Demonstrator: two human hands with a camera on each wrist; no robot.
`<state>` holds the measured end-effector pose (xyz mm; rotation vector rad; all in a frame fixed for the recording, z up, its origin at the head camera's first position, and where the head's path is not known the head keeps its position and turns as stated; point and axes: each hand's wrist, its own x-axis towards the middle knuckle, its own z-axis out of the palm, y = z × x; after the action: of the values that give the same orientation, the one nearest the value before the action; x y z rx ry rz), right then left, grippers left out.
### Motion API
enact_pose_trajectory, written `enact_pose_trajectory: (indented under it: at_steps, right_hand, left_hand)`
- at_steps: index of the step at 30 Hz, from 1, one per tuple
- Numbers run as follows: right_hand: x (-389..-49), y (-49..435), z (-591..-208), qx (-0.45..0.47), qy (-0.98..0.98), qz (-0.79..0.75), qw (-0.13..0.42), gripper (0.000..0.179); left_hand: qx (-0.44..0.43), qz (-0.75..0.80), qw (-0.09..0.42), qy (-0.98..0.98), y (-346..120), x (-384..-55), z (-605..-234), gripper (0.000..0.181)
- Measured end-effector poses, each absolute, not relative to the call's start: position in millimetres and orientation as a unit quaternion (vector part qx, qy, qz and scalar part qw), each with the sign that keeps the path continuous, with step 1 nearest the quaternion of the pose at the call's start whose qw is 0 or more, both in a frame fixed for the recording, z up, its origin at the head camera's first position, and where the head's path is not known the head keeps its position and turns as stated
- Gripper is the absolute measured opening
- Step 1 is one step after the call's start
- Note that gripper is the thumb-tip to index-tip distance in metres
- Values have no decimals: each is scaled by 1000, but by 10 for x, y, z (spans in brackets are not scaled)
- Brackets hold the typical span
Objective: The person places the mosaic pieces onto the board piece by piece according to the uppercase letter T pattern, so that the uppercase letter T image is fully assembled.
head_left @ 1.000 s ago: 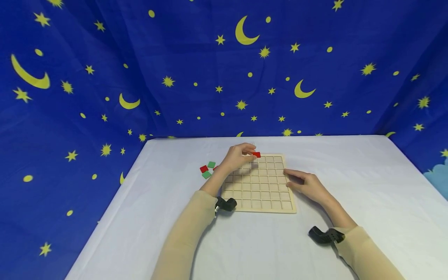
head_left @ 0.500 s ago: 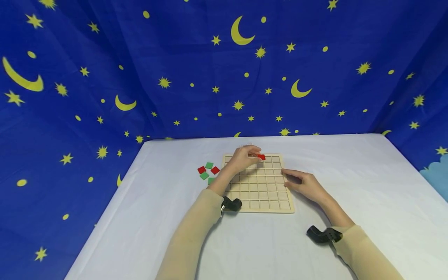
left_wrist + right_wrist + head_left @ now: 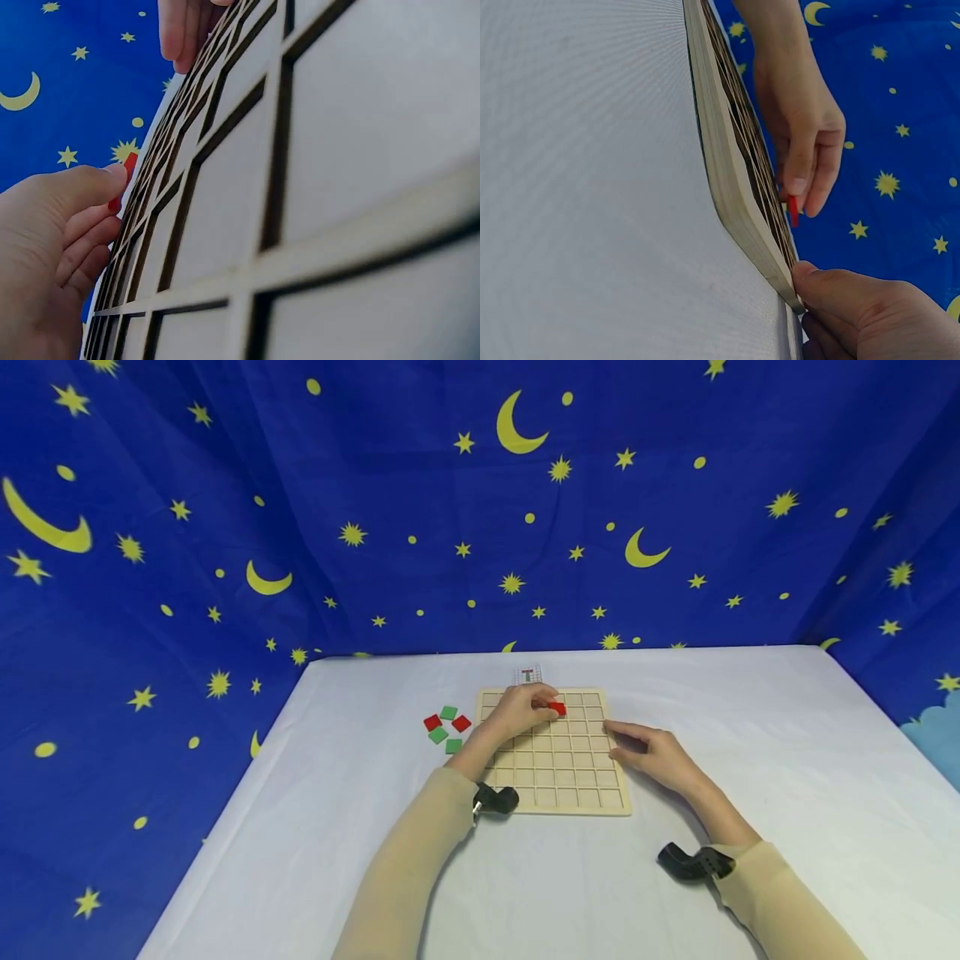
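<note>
My left hand (image 3: 521, 710) pinches a red square tile (image 3: 557, 709) between thumb and fingers, over the far rows of a pale wooden grid board (image 3: 555, 810). In the right wrist view the red tile (image 3: 793, 211) stands tilted close to the grid; I cannot tell whether it touches. My right hand (image 3: 663, 762) lies at the board's right edge, its thumb and forefinger tips touching the rim apart from each other. The left wrist view shows my left thumb (image 3: 90, 184) against the tile, with the other fingers curled below. Part of the board is hidden under the left hand.
Left of the board lie several loose tiles, among them a green tile (image 3: 448, 712) and a red tile (image 3: 432, 722). A small printed grid card (image 3: 528, 673) lies behind the board. A white cloth (image 3: 300, 860) covers the table, and a blue star-patterned curtain (image 3: 420, 485) surrounds it.
My left hand has moved right, then down and nearer over the board with the red tile, uncovering the card behind. The right hand keeps its place at the edge.
</note>
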<state>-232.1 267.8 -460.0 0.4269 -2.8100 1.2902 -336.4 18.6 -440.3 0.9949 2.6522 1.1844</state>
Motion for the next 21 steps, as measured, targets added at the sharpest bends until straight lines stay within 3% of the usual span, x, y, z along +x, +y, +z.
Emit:
enact_pose_trajectory:
  at_steps: [21]
  right_hand:
    - [-2321,2672,-4605,128,-903,410,8,52]
  left_hand:
    - [364,337,8,868,180,-3361,-4473,38]
